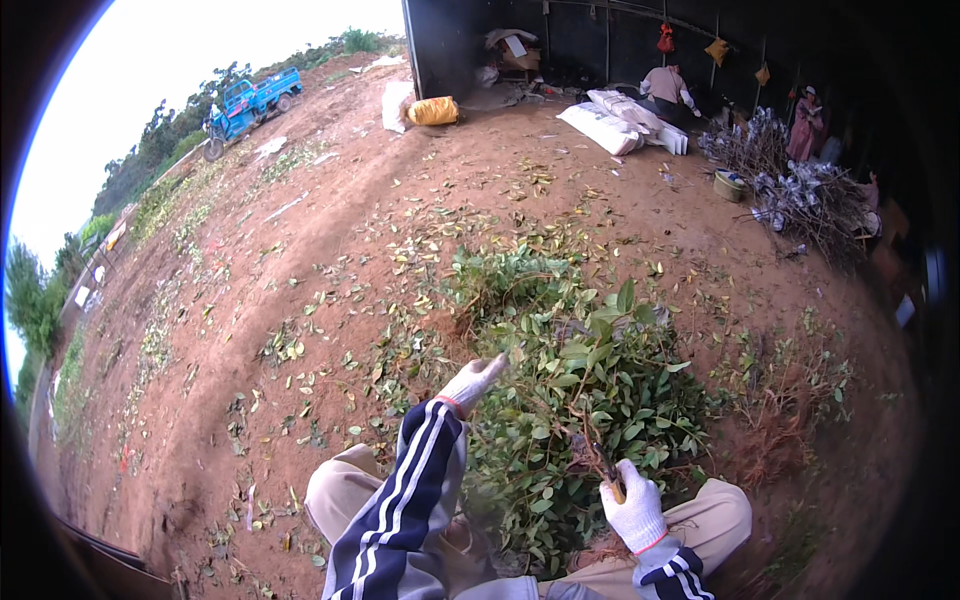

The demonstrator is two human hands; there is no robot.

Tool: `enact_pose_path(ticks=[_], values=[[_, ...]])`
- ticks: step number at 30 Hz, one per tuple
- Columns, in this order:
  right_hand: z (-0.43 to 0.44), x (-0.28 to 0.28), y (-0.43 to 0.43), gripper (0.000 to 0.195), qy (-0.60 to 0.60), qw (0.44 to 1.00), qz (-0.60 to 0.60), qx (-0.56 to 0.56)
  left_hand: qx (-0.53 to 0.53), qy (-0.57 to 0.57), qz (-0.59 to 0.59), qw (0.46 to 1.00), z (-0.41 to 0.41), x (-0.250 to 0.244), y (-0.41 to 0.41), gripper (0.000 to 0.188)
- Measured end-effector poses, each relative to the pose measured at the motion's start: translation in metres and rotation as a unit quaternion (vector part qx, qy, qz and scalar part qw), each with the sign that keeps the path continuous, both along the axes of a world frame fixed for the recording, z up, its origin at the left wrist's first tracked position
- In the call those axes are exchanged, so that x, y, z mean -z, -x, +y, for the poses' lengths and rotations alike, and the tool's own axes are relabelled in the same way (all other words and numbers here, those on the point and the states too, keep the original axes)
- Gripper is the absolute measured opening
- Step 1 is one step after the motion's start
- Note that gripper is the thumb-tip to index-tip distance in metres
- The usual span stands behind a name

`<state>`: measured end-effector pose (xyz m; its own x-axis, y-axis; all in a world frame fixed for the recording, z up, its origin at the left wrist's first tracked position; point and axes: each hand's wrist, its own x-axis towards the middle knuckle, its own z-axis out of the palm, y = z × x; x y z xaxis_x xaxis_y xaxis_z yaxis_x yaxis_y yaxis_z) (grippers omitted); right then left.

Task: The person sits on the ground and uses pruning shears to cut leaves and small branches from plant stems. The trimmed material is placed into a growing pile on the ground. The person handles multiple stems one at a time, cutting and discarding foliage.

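Note:
My left hand (478, 380), in a white knit glove with a red cuff edge, reaches over the left side of a heap of leafy green plants (637, 382). Its finger ends are blurred against the leaves, and whether it holds a stem is unclear. My right hand (634, 501), gloved alike, is closed around the yellowish handle of a cutting tool (613, 484), possibly pruning shears. The dark part of the tool points up and left, against brown stems with reddish roots (583, 446). The heap lies in front of me, between my bent knees.
Reddish roots (772, 435) lie at the right. Fallen leaves (420, 240) cover the soil. Farther off are white sacks (600, 129), a yellow bundle (433, 111), a bucket (728, 186), bundled branches (814, 199), a blue three-wheeled cart (259, 96) and people (665, 88) under the dark shelter.

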<state>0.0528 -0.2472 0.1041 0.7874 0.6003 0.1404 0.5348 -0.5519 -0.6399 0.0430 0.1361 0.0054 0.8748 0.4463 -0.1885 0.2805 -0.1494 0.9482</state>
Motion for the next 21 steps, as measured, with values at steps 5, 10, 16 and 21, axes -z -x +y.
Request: enact_pose_path(ticks=[5,10,16,21], values=[[0.006,0.000,0.001,0.024,0.012,1.000,0.021,-0.018,0.080,-0.212,0.163,0.960,-0.027,-0.010,-0.013,0.048],[0.003,0.003,0.000,0.024,0.030,0.999,-0.006,-0.027,0.029,-0.140,0.123,0.982,-0.019,0.025,-0.009,0.042],[0.003,0.006,-0.002,0.028,0.099,0.993,-0.056,-0.031,-0.235,0.049,-0.174,0.955,-0.028,-0.023,-0.003,0.038],[0.016,-0.006,-0.010,0.033,0.166,0.977,-0.097,-0.096,0.290,-0.103,0.058,0.950,-0.052,-0.105,0.021,0.077]])
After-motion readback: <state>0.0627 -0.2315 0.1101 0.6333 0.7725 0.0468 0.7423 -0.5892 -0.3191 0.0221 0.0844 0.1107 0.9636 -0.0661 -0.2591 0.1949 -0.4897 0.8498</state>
